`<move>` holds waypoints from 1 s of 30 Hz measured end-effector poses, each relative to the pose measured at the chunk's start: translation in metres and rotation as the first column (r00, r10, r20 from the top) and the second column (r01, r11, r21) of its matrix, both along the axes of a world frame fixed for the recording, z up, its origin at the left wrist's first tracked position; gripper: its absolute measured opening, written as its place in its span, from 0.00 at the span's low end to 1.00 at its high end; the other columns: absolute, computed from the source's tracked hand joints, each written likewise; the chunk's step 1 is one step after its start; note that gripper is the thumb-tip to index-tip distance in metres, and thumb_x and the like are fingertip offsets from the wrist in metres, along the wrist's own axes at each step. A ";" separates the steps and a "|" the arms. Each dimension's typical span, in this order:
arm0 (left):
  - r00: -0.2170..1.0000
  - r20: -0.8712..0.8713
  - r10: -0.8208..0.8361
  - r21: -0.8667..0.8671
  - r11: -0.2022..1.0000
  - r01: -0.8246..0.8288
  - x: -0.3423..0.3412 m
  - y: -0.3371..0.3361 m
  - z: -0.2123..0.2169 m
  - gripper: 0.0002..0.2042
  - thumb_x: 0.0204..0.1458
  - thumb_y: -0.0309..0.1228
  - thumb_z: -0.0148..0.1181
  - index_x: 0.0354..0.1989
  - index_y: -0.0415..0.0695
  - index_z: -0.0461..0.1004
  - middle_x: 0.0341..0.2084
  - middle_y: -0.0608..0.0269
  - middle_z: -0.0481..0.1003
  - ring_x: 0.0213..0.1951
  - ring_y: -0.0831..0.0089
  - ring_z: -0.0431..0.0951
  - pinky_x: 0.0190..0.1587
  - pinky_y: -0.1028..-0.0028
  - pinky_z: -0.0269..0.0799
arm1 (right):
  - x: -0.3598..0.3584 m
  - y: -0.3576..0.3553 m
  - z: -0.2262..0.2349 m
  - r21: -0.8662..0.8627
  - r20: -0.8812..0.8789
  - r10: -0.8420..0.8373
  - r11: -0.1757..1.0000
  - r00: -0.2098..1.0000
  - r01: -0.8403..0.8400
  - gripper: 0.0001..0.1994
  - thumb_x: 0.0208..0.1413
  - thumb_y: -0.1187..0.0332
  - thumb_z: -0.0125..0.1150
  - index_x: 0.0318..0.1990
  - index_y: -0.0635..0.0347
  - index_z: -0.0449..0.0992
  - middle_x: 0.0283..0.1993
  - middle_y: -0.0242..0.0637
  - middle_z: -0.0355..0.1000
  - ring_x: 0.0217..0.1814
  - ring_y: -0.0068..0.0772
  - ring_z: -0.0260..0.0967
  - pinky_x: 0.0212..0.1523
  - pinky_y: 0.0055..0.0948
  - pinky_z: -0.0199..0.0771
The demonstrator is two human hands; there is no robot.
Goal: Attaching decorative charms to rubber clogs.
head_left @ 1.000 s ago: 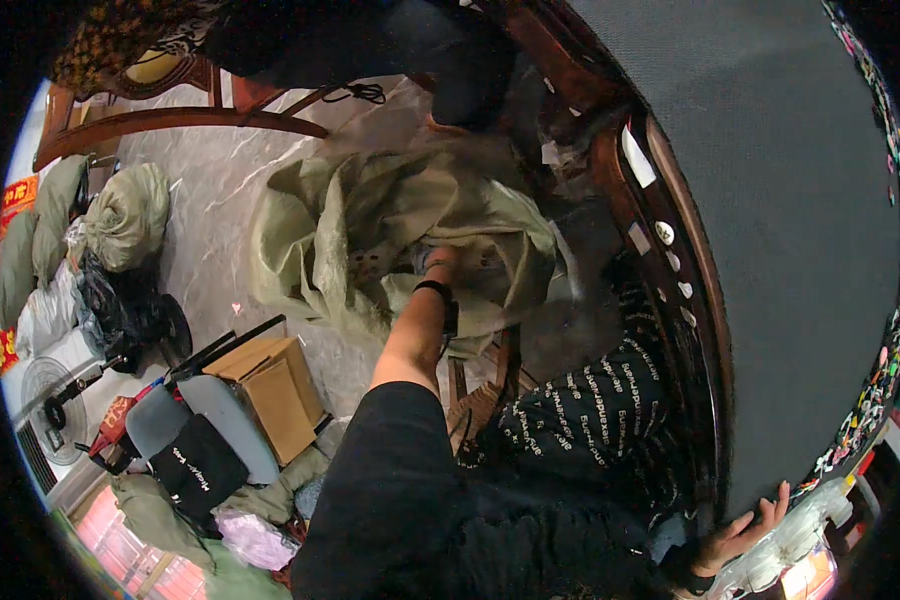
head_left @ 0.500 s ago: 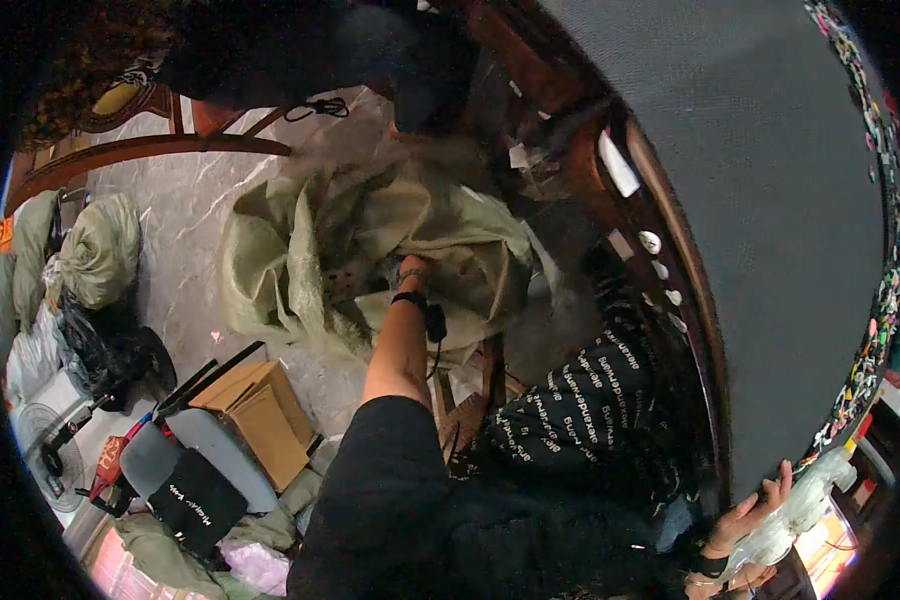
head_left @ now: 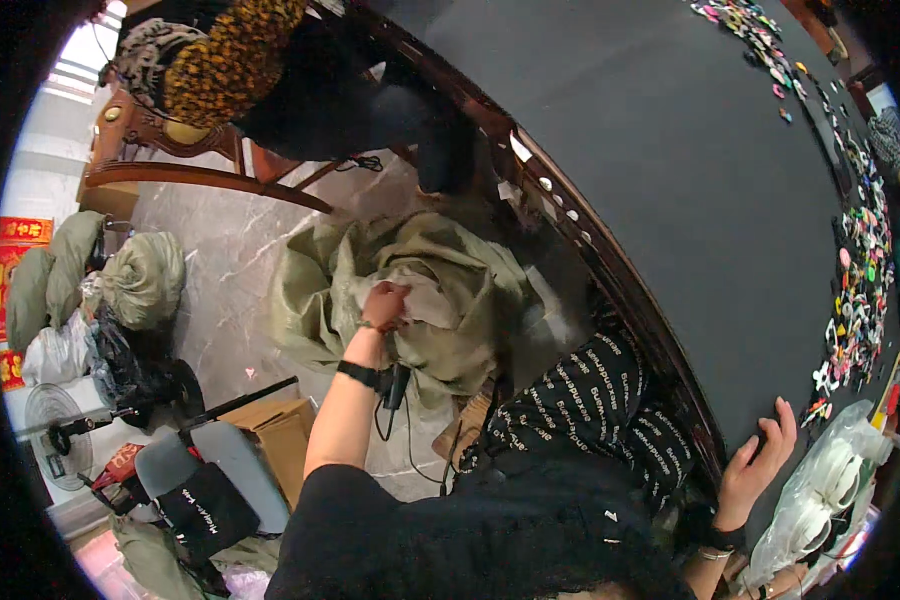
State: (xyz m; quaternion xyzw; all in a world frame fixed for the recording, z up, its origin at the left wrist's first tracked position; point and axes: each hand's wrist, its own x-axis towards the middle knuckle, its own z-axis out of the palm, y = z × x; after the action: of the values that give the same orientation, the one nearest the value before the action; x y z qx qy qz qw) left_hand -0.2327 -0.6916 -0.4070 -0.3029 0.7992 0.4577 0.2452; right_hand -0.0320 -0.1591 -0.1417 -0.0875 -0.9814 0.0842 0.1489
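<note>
With left hand (head_left: 383,304) curled at the pale liner (head_left: 426,302) in the mouth of the green woven sack (head_left: 312,318), slumped on the floor (head_left: 220,310) beside the counter (head_left: 670,240); too blurred to tell if gripping. With right hand (head_left: 755,472) loosely spread, apparently holding nothing, at the counter's edge. Likely limp and slippery; better grasped by a gathered fold.

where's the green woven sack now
In the head view, the green woven sack sits left of the grey tabletop, with the left hand at its opening.
</note>
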 end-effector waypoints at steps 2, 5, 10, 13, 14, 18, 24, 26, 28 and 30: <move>0.984 -0.179 -0.019 -0.069 0.998 0.007 -0.002 -0.023 0.052 0.17 0.54 0.43 0.62 0.35 0.38 0.72 0.24 0.57 0.73 0.20 0.66 0.74 0.22 0.66 0.70 | -0.002 -0.004 0.001 0.033 -0.019 -0.023 0.999 1.000 0.024 0.13 0.51 0.79 0.50 0.46 0.63 0.69 0.63 0.50 0.65 0.68 0.54 0.59 0.67 0.48 0.54; 0.872 -0.235 0.430 0.359 0.872 -0.333 0.003 -0.036 0.130 0.11 0.54 0.38 0.63 0.35 0.44 0.75 0.22 0.64 0.70 0.22 0.70 0.74 0.22 0.68 0.70 | -0.005 -0.006 0.003 -0.003 -0.004 -0.014 1.000 1.000 0.014 0.15 0.49 0.79 0.53 0.46 0.62 0.70 0.63 0.49 0.65 0.68 0.54 0.59 0.66 0.48 0.56; 0.738 -0.382 0.556 0.783 0.618 -0.061 -0.005 -0.001 0.287 0.07 0.60 0.36 0.57 0.36 0.47 0.74 0.27 0.67 0.77 0.27 0.78 0.75 0.26 0.76 0.70 | -0.005 -0.003 0.000 -0.015 -0.115 0.047 0.999 0.992 -0.049 0.14 0.47 0.75 0.59 0.44 0.59 0.72 0.60 0.45 0.66 0.66 0.51 0.61 0.62 0.49 0.60; 0.576 -0.659 0.484 0.694 0.687 0.217 -0.009 0.031 0.377 0.15 0.59 0.35 0.60 0.49 0.39 0.74 0.38 0.61 0.79 0.37 0.75 0.78 0.37 0.75 0.75 | -0.001 0.000 -0.001 -0.033 -0.179 0.076 0.996 0.981 -0.083 0.13 0.49 0.72 0.61 0.44 0.59 0.72 0.59 0.44 0.67 0.65 0.49 0.62 0.60 0.48 0.62; 0.242 -0.964 0.105 0.177 0.939 0.296 -0.015 0.052 0.388 0.19 0.58 0.32 0.61 0.55 0.36 0.70 0.45 0.58 0.77 0.44 0.71 0.77 0.45 0.72 0.74 | 0.000 0.001 -0.002 -0.015 -0.181 0.080 0.996 0.980 -0.084 0.13 0.51 0.70 0.61 0.46 0.59 0.73 0.59 0.44 0.68 0.65 0.48 0.62 0.60 0.47 0.63; 0.018 -0.985 0.173 0.170 0.942 0.288 -0.036 0.143 0.428 0.23 0.61 0.30 0.55 0.64 0.34 0.64 0.59 0.53 0.70 0.57 0.65 0.72 0.60 0.64 0.66 | 0.007 0.003 -0.002 -0.020 -0.245 0.097 0.994 0.965 -0.105 0.14 0.53 0.68 0.61 0.48 0.59 0.73 0.59 0.45 0.68 0.65 0.47 0.62 0.61 0.46 0.63; 0.743 -0.637 0.204 0.771 0.180 0.611 0.020 0.313 0.374 0.09 0.64 0.27 0.49 0.49 0.40 0.71 0.42 0.59 0.75 0.40 0.69 0.74 0.49 0.66 0.72 | 0.015 0.005 -0.003 -0.074 -0.291 0.109 0.988 0.951 -0.136 0.15 0.52 0.70 0.62 0.48 0.60 0.73 0.60 0.44 0.68 0.65 0.48 0.62 0.61 0.46 0.63; 0.944 -0.315 0.099 0.947 0.099 0.305 0.045 0.344 0.356 0.04 0.62 0.26 0.53 0.38 0.41 0.74 0.33 0.60 0.77 0.39 0.67 0.77 0.48 0.63 0.73 | 0.016 0.005 -0.004 -0.073 -0.293 0.109 0.988 0.950 -0.136 0.16 0.52 0.70 0.62 0.49 0.60 0.73 0.60 0.44 0.68 0.65 0.49 0.62 0.61 0.46 0.63; 0.881 -0.472 -0.040 0.858 0.211 0.469 0.065 0.354 0.343 0.02 0.61 0.25 0.55 0.39 0.42 0.71 0.35 0.58 0.78 0.39 0.64 0.80 0.44 0.64 0.75 | 0.015 0.004 -0.004 -0.073 -0.296 0.137 0.983 0.945 -0.166 0.16 0.52 0.70 0.62 0.49 0.60 0.73 0.60 0.44 0.68 0.65 0.49 0.62 0.61 0.47 0.63; 0.853 -0.501 -0.145 0.784 0.343 0.518 0.077 0.358 0.334 0.03 0.63 0.27 0.53 0.40 0.41 0.69 0.37 0.56 0.79 0.41 0.64 0.81 0.43 0.69 0.75 | 0.015 0.005 -0.004 -0.069 -0.292 0.123 0.986 0.948 -0.149 0.16 0.52 0.71 0.62 0.49 0.60 0.73 0.60 0.45 0.68 0.65 0.49 0.62 0.62 0.47 0.63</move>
State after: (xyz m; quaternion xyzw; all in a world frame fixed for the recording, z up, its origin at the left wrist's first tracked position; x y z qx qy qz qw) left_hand -0.1552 -0.3339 -0.0730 0.1341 0.5006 0.7958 0.3134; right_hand -0.0167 -0.1540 -0.1460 -0.0131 -0.9483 0.1501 0.2793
